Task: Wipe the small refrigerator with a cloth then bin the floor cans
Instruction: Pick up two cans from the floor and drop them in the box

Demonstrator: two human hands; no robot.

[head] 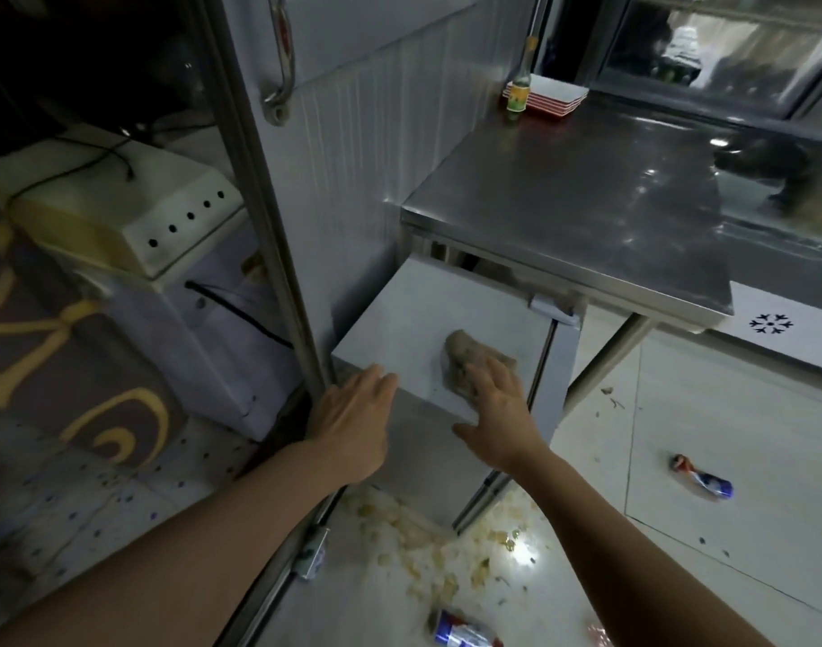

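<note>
The small white refrigerator [413,329] stands under a steel counter, its flat top facing me. A crumpled brownish cloth [465,361] lies on that top near its right edge. My right hand [500,403] rests flat with its fingers on the near part of the cloth. My left hand [353,413] is spread open at the top's front left corner, holding nothing. On the tiled floor lie a crushed blue and red can [703,478] at the right and another can [460,632] at the bottom edge.
The steel counter [586,198] overhangs the refrigerator, carrying a bottle [519,88] and stacked red and white trays [556,98]. A metal door frame [264,217] rises left of the fridge. Food scraps [427,539] litter the floor below. A white appliance [133,217] stands at left.
</note>
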